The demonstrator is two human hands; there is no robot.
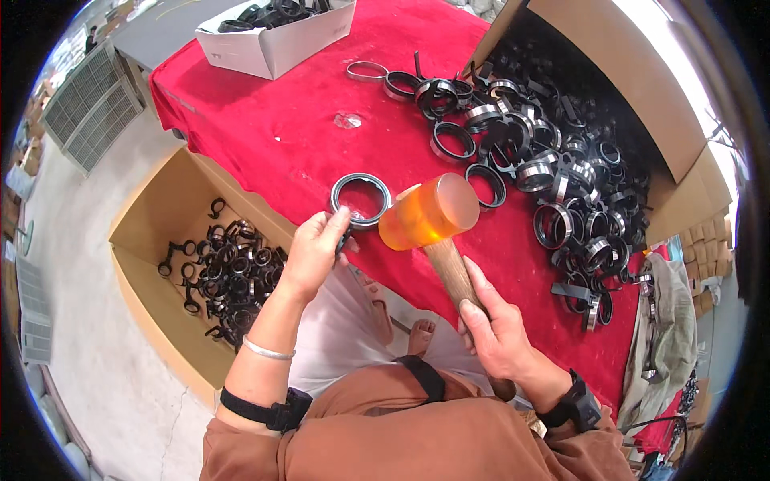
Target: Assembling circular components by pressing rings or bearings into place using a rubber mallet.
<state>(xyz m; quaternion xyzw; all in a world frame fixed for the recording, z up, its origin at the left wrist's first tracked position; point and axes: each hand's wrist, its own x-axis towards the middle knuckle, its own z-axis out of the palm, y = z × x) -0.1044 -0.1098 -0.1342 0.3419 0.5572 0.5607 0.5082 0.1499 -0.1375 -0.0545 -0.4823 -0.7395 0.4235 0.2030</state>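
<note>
My left hand (315,250) pinches a round ring with a short black handle (361,178), thumb on top, at the front edge of the red cloth. The ring is dark with a silvery inner band. My right hand (499,327) is wrapped round the wooden handle of a mallet (429,212). Its head is a translucent orange cylinder, raised just right of the ring and close to it in the picture; whether they touch I cannot tell. Another ring (486,186) lies on the cloth behind the mallet head, partly hidden by it.
A big heap of black and silver rings (553,172) spills from a tipped cardboard box (618,64) at the right. A white box (277,50) of black parts stands at the far left. Below the table's left edge sits an open carton (140,204) with many rings inside.
</note>
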